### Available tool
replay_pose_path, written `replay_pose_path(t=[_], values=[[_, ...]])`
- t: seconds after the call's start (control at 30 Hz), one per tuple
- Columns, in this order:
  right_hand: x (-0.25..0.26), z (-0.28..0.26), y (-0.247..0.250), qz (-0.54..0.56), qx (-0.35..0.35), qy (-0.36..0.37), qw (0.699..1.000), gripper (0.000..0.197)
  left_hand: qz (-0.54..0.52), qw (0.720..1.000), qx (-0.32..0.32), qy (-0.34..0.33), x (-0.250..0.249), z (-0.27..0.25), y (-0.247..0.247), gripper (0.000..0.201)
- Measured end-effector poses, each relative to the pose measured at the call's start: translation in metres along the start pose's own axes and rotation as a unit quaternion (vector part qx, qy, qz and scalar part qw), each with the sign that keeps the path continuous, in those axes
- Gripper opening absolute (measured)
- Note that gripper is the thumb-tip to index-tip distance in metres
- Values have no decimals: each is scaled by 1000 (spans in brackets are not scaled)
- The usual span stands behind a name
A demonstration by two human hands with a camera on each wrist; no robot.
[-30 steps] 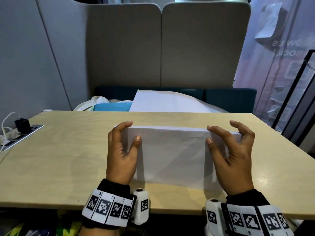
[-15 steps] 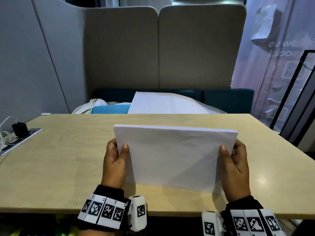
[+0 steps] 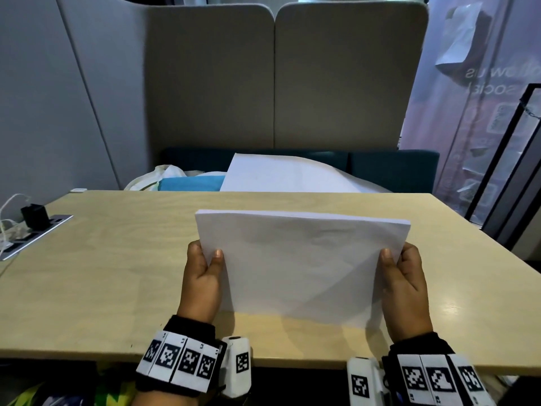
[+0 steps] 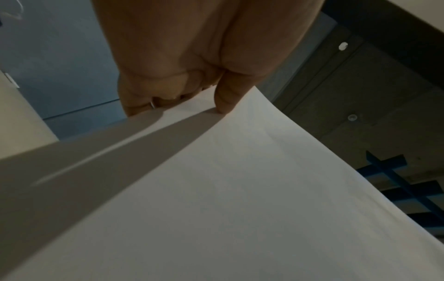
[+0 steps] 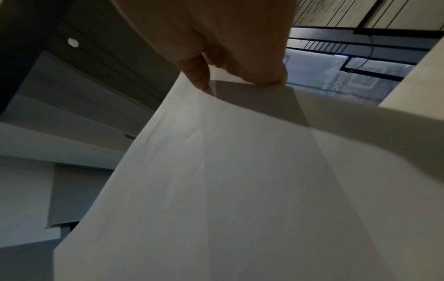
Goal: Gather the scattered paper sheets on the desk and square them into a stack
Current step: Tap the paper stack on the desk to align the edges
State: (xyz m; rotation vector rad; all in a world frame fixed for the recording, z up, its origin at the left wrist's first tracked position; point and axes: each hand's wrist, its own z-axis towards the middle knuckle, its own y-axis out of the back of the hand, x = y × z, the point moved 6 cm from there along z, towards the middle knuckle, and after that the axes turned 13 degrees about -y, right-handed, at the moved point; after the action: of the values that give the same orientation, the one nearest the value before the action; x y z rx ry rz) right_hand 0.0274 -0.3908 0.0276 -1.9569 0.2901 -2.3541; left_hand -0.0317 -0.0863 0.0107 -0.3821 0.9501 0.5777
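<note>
White paper fills the middle of your head view: the paper stack (image 3: 298, 265) stands tilted over the tabletop (image 3: 102, 276), its top edge leaning away from you toward 12 o'clock, its lower edge close above or on the wood; you cannot tell which. Your left hand (image 3: 202, 279) grasps the stack's side at 9 o'clock, thumb laid on the near face and fingers wrapped behind. Your right hand (image 3: 405, 285) grasps the opposite side at 3 o'clock the same way. At 10 o'clock of the stack a power strip (image 3: 32, 234) with a black plug lies near the tabletop's left edge. Past the far edge, at 12 o'clock, a large white sheet (image 3: 281, 174) rests on a dark teal bench (image 3: 392, 168), with a blue item just beside it at its 9 o'clock.

From your left wrist, the left hand (image 4: 192, 62) is clamped on the paper stack (image 4: 240, 190), thumb pressing the broad face, curled fingers on the shaded side.

From your right wrist, the right hand (image 5: 228, 47) pinches the paper stack (image 5: 228, 180) at its upper edge, thumb on one face, fingers on the other.
</note>
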Motion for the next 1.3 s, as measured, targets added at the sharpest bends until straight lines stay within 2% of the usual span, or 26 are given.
replay_pose_path(t=[0.1,0.2,0.4,0.5,0.53,0.57,0.63,0.67,0.7,0.73,0.8,0.9,1.03,1.13,1.23,1.3], values=[[5,3,1,-21,-6,-4,1000,13,10,1000,-5,-6,-4,0,-2,11],[12,4,1,-5,-9,7,1000,16,9,1000,-4,-20,-12,4,-2,11],[7,5,0,-66,22,-26,997,10,35,999,12,17,6,1,2,15],[42,6,1,-139,24,38,989,12,36,999,17,27,10,-1,2,16],[58,6,-2,-220,18,66,973,16,38,999,17,31,10,-1,3,16],[74,6,-8,-333,8,95,938,25,41,998,17,33,10,-1,3,16],[95,4,-29,-560,-7,149,815,45,45,998,18,33,5,-2,2,15],[100,2,-44,-636,1,169,753,52,45,998,18,33,2,-3,1,15],[101,1,-59,-683,28,179,708,55,40,998,16,35,-2,-4,1,14],[97,1,-73,-709,64,179,679,56,26,999,14,40,-6,-6,-1,14],[87,2,-95,-724,132,170,655,45,-3,998,19,53,-15,-10,-4,16],[86,7,-115,-703,165,184,667,17,-23,997,29,60,-24,-14,-7,17],[90,14,-123,-688,126,208,684,17,-4,997,18,81,-14,-9,-1,15],[90,9,-124,-687,111,224,683,11,31,997,18,66,-6,-4,6,18],[112,11,-119,-664,50,238,707,8,64,997,-22,48,-3,1,24,40],[125,23,-112,-620,15,213,755,16,68,994,-42,75,2,3,38,62]])
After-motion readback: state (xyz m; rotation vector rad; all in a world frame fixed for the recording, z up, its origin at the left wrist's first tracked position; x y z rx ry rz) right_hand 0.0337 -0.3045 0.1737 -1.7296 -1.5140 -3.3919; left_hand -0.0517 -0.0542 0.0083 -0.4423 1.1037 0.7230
